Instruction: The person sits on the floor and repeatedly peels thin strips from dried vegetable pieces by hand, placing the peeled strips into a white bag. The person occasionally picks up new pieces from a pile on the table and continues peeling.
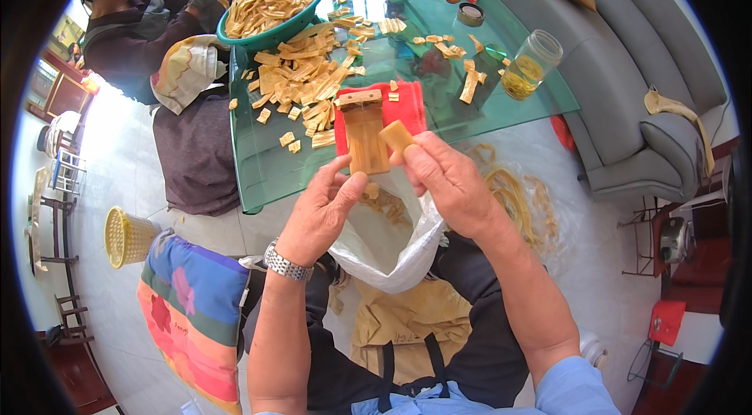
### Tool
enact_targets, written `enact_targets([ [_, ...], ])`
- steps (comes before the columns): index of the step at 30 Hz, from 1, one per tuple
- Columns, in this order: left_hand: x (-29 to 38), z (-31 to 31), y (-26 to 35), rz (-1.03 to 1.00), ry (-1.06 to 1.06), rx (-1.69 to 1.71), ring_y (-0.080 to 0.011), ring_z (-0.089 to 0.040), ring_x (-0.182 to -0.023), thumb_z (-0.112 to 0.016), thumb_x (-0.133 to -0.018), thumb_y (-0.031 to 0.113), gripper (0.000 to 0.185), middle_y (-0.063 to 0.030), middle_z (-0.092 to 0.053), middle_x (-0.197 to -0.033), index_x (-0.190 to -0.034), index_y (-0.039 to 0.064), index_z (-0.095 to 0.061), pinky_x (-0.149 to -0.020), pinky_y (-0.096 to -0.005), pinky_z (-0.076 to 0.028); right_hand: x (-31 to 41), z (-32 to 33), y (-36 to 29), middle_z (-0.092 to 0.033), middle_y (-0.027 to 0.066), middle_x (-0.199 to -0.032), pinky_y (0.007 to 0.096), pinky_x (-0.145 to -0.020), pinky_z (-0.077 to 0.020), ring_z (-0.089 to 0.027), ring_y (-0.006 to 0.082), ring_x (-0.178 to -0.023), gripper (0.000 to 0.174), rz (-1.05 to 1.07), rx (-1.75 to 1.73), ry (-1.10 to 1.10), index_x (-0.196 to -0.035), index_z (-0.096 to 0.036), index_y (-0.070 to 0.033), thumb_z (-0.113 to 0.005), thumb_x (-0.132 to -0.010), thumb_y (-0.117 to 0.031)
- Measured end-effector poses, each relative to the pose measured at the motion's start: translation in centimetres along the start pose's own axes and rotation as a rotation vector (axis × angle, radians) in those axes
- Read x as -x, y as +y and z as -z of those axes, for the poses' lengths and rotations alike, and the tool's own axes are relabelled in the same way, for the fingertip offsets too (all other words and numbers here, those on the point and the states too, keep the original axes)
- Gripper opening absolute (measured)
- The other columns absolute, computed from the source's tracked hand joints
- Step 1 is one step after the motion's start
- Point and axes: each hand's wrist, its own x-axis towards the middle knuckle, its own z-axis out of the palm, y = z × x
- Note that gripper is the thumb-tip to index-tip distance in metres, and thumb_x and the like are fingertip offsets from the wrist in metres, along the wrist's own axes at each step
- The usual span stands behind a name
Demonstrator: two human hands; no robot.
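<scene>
My right hand [437,174] pinches a small flat tan slab [397,135] between thumb and fingers. The slab is just right of a wooden jig [367,142], which has a raised crosspiece with two round marks at its far end. My left hand [326,200] is at the near left corner of the jig, thumb and forefinger apart, with nothing seen between them. Whether it presses on the wood is hard to tell. Beneath the jig lies a red cloth [409,112] on a glass table [276,177]. Below both hands gapes a white woven sack [382,274] with tan scraps inside.
Ridged tan pieces [311,71] are heaped on the glass, beside a full green basket [267,39]. A glass jar [531,65] with yellowish liquid is near the right edge. Another person [129,27] sits at far left. A grey sofa [587,62] flanks the table.
</scene>
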Motion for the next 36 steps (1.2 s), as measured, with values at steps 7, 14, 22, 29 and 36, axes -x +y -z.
enact_targets([
  [7, 2.0, -3.3, -0.3, 0.399, -0.323, 0.998, -0.0137, -0.062, -0.112, -0.052, -0.107, 0.046, 0.050, -0.0035, -0.063, -0.130, -0.137, 0.006, -0.055, -0.093, -0.0338, -0.054, 0.4, -2.6, 0.2, -0.071, 0.0034, -0.097, 0.0381, -0.090, -0.0523, -0.070, 0.0222, -0.098, 0.019, 0.950, 0.629, 0.098, -0.104, -0.074, -0.011, -0.070, -0.085, -0.013],
  [14, 0.9, -1.3, 2.6, 0.292, -0.463, 1.094, -0.0106, -0.066, -0.096, -0.054, -0.108, 0.022, 0.038, -0.0036, -0.066, -0.106, -0.138, -0.002, -0.054, -0.085, -0.0254, -0.055, 2.8, -4.3, -0.7, -0.074, 0.0018, -0.104, 0.0374, -0.093, -0.0526, -0.071, 0.0195, -0.104, 0.020, 1.039, 0.540, -0.023, -0.099, -0.075, -0.010, -0.074, -0.080, -0.008],
  [22, 1.6, -1.3, 2.0, 0.235, -0.483, 0.477, -0.0077, -0.063, -0.089, -0.060, -0.103, 0.014, 0.025, -0.0006, -0.070, -0.099, -0.125, 0.003, -0.068, -0.084, -0.0279, -0.053, 2.7, -2.4, -1.0, -0.070, 0.0083, -0.090, 0.0332, -0.072, -0.0539, -0.068, 0.0229, -0.082, 0.014, 0.461, 0.095, 0.061, -0.102, -0.073, -0.004, -0.076, -0.093, -0.014],
  [29, 2.1, 0.3, 4.5, 0.167, -0.548, -0.051, -0.0099, -0.061, -0.084, -0.062, -0.098, 0.007, 0.017, -0.0008, -0.069, -0.091, -0.111, 0.000, -0.070, -0.078, -0.0286, -0.053, 1.4, -2.5, 1.0, -0.067, 0.0044, -0.086, 0.0290, -0.069, -0.0504, -0.063, 0.0133, -0.078, 0.021, 0.143, 0.054, 0.039, -0.100, -0.070, -0.002, -0.064, -0.103, -0.021],
  [36, 2.4, 1.3, 3.2, -0.152, -0.143, -0.280, -0.0125, -0.066, -0.091, -0.062, -0.093, -0.005, 0.021, -0.0056, -0.066, -0.098, -0.112, 0.003, -0.065, -0.082, -0.0277, -0.054, 0.3, -2.5, 2.6, -0.061, 0.0004, -0.078, 0.0264, -0.066, -0.0496, -0.057, 0.0093, -0.067, 0.033, -0.327, -0.196, -0.184, -0.096, -0.063, -0.006, -0.051, -0.108, -0.033],
])
